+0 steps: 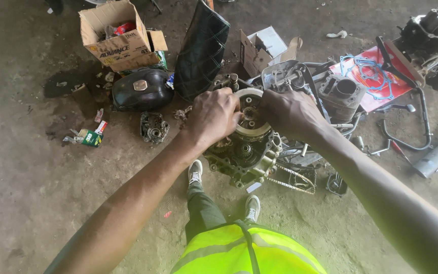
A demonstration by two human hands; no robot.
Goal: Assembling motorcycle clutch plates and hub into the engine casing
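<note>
Both hands work on an engine case [242, 155] that sits on the concrete floor [36, 203] just ahead of the person's shoes. The left hand [214, 115] and the right hand [290, 112] have their fingers curled closed on opposite edges of the round clutch assembly [251, 114] on top of the case. A black fuel tank [143, 89] and a cardboard box [115, 35] lie to the left, a loose cylinder [343, 91] to the right

A motorcycle repair workshop: dismantled engine [244, 152], fuel tank [142, 89], gaskets [371, 76] on dirty concrete floor [36, 193].
</note>
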